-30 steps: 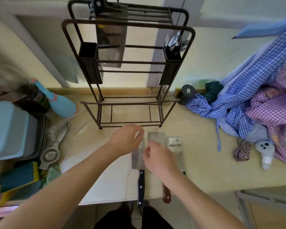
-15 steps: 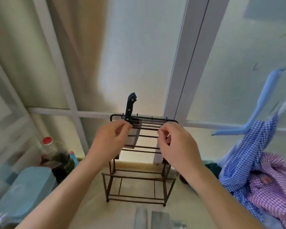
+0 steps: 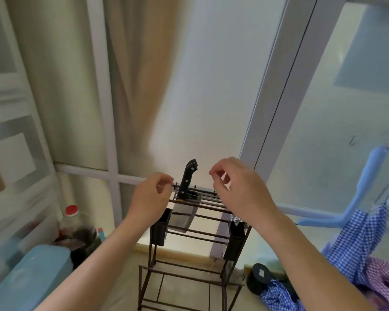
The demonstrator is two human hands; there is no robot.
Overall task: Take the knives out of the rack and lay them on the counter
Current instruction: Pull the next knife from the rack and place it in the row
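Observation:
A dark wire rack (image 3: 190, 269) stands on the beige counter (image 3: 126, 286) against the window. One cleaver (image 3: 184, 215) hangs in its top slots, its black riveted handle sticking up. My left hand (image 3: 152, 198) hovers just left of that handle, fingers curled loosely and holding nothing. My right hand (image 3: 236, 187) is raised to the right of the handle, above the rack's top bars, fingers apart and empty. Neither hand touches the cleaver. Knives lying on the counter are out of this view.
A black cutlery holder (image 3: 235, 240) hangs on the rack's right side and another (image 3: 159, 227) on its left. A red-capped bottle (image 3: 69, 221) and a blue tub (image 3: 29, 279) stand at the left. Checked shirts (image 3: 359, 243) and a black round thing (image 3: 259, 277) lie at the right.
The view swung up from the counter, where both hands rested on laid-down knives, to the rack top. Both hands rose to either side of the cleaver's handle; my right hand lifted higher.

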